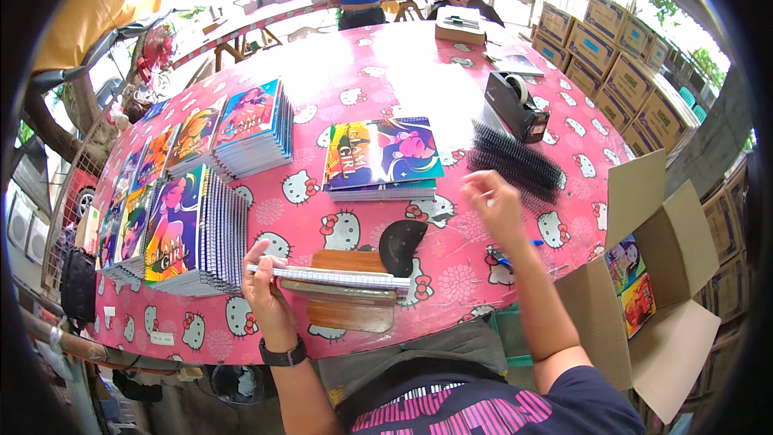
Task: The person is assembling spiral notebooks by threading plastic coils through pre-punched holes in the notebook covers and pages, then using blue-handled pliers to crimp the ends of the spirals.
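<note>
My left hand (266,283), with a dark watch on the wrist, grips a thin white notebook (338,277) by its left end. The notebook stands nearly edge-on over a brown wooden board (350,316) at the table's front edge. A dark half-round piece (402,248) lies just beyond its right end. My right hand (497,205) is raised beside a pile of black spiral binding coils (515,163). Its fingers are curled together, and whatever is in them is too small to make out. Ahead lies a short stack of notebooks with colourful covers (382,153).
Stacks of spiral-bound notebooks (197,229) fill the table's left side. A black tape dispenser (517,105) sits beyond the coils, and a blue pen (515,254) lies nearer. An open carton (596,314) holding notebooks stands at right. Two people are across the table, near piled cartons (628,72).
</note>
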A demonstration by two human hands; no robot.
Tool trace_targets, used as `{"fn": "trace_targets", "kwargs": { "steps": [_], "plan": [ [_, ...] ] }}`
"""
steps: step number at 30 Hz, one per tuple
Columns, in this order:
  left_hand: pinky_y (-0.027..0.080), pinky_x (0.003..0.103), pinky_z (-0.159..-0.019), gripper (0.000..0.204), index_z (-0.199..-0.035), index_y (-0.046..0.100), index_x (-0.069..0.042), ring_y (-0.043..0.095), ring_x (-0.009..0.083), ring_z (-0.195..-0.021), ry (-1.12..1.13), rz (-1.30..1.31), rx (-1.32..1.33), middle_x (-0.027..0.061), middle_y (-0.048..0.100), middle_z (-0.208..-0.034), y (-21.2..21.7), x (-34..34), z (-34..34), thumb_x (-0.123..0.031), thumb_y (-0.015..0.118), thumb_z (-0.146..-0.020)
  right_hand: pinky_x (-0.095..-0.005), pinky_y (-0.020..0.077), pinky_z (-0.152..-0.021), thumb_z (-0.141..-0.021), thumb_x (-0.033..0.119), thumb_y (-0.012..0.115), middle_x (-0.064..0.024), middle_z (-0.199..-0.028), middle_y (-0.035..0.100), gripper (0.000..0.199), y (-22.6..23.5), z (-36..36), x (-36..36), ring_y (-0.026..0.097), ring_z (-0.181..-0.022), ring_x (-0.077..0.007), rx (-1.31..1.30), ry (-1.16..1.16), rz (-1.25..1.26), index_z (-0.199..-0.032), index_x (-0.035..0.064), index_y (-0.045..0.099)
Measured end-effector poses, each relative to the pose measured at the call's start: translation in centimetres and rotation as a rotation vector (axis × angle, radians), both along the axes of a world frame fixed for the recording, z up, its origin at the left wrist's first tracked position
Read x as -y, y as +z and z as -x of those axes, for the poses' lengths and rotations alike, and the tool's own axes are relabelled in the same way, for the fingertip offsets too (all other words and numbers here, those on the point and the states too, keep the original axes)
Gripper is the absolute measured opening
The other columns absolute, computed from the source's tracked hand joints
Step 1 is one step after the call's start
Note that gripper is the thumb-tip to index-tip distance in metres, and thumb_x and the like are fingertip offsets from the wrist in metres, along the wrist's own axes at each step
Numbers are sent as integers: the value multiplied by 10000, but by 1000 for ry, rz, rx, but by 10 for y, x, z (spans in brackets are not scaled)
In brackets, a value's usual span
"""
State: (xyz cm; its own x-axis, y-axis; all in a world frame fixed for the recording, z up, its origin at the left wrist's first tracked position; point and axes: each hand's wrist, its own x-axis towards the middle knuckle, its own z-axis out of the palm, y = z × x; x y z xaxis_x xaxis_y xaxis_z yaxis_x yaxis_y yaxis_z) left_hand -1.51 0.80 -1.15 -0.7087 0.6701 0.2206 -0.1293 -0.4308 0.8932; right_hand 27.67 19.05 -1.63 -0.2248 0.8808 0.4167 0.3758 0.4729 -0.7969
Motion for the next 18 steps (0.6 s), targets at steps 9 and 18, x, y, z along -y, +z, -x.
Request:
{"fn": "trace_targets", "kwargs": {
  "steps": [9, 18],
  "plan": [
    [320, 216, -658, 294, -1057, 573, -19, 457, 63, -707, 55, 62, -70, -8, 560, -760, -1, -2, -1, -267, 489, -922, -398, 469, -809, -698, 96, 700, -117, -910, 599, 239, -63, -63, -86, 558, -927, -312, 664, -305, -277, -921, 61, 620],
    [374, 302, -920, 437, -1295, 453, 17, 497, 168, -1093, 304, -7, -321, 119, 559, -1179, 0, -16, -9, -256, 458, -954, -421, 431, -843, -770, -21, 552, -166, -964, 517, 288, 0, -74, -75, 513, -951, -346, 489, -309, -535, -1052, 40, 565]
  ]
}}
